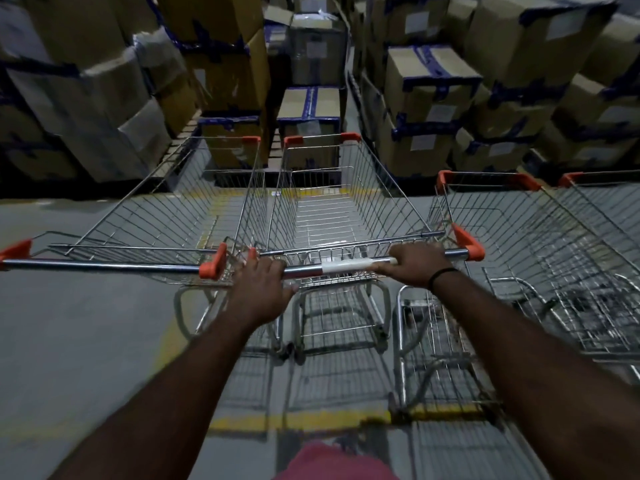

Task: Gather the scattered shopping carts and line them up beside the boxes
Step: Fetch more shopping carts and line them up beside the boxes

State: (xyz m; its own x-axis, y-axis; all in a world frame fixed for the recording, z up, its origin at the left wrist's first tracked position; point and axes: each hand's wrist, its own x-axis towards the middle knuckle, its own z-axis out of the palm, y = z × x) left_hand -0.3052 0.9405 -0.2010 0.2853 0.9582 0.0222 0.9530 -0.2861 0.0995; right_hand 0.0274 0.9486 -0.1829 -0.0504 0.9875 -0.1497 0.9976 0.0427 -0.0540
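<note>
Floor (86, 323): grey concrete w/ yellow lines (298, 419); boxes (429, 88) beyond cart (346, 266).

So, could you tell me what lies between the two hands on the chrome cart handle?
A white band wrapped round the chrome handle, in the head view.

1. The middle cart (346, 209) is placed between the left cart (166, 209) and the right cart (519, 230), side by side.
2. A fourth cart (609, 192) is seen just beside the right cart, at the far right edge.
3. Stacked boxes (429, 81) are ranged behind all the carts.
4. The middle cart's handle (343, 266) is gripped by the left hand (263, 289) at its left end and the right hand (415, 263) near its right end.
5. A floor line (304, 420) is laid across nearest the camera, under the right cart's rear frame.
</note>
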